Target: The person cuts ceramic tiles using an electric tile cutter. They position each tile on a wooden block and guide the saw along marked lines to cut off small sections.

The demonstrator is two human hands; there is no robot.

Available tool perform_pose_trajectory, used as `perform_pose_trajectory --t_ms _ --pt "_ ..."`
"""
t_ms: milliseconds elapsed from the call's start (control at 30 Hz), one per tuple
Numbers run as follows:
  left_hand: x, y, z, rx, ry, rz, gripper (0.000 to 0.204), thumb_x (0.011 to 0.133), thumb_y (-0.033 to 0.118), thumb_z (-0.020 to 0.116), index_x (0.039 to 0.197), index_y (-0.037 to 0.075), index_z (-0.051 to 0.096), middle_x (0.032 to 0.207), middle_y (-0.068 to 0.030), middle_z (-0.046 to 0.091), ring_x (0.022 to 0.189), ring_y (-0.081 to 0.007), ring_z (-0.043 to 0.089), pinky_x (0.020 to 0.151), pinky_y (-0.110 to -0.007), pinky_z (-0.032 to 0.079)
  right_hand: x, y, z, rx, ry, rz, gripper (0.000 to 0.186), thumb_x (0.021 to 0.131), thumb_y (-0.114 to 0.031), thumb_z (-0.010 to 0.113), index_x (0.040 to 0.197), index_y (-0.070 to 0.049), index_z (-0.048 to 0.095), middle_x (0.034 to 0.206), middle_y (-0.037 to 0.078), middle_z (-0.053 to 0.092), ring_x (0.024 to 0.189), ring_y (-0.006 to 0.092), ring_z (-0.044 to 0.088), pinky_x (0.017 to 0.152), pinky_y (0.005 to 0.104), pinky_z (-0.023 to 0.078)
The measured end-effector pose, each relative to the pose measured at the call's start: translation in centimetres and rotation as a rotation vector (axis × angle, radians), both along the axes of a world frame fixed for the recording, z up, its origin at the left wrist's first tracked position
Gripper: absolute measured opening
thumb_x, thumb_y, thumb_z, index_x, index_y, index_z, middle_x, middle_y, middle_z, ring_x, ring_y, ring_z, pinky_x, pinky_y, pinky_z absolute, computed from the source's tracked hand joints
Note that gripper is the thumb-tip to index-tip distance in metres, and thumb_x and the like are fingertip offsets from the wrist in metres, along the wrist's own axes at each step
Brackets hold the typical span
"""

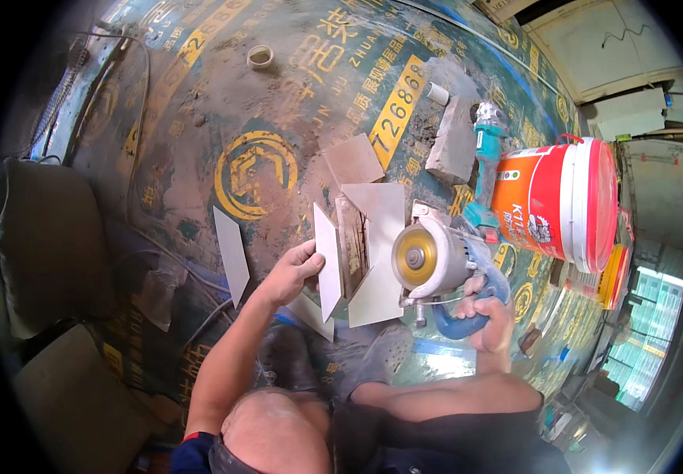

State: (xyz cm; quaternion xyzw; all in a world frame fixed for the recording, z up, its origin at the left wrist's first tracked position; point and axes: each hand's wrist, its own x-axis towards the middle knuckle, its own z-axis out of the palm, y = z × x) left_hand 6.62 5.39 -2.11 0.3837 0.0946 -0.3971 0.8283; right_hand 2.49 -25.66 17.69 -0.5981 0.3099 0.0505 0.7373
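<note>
Near the frame's middle, a thin white tile (330, 278) is pinched by the left hand (292, 274), its long side running up and down. To its right, a saw (450, 259) is gripped by its blue handle (455, 325) in the right hand (493, 319), its yellow blade (415, 257) apart from the tile.

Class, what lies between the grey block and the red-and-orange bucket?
A teal angle grinder lies between the grey block and the red-and-orange bucket, as the head view shows.
</note>
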Motion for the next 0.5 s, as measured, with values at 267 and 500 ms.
perform_pose_trajectory --t_ms 267,500 --pt "6.1 7.2 1.6 0.978 -0.314 0.004 0.025 0.097 0.022 0.06 0.103 -0.002 0.064 0.091 -0.0112 0.067 0.082 -0.0186 0.064 0.075 -0.037 0.051 -2.1 -3.1 1.1 0.056 0.044 -0.146 0.046 0.071 -0.004 0.05 0.115 0.006 0.059 0.083 0.01 0.056 0.064 0.019 0.05 0.063 0.0383 0.048" --pt "15.2 8.8 1.4 1.611 -0.662 -0.173 0.032 0.093 0.028 0.067 0.102 -0.002 0.061 0.096 -0.0207 0.068 0.09 -0.038 0.066 0.08 -0.044 0.052 -2.8 -4.3 0.3 0.011 0.055 -0.158 0.043 0.072 -0.005 0.051 0.113 0.006 0.059 0.078 0.01 0.055 0.064 0.0188 0.051 0.062 0.0358 0.048"
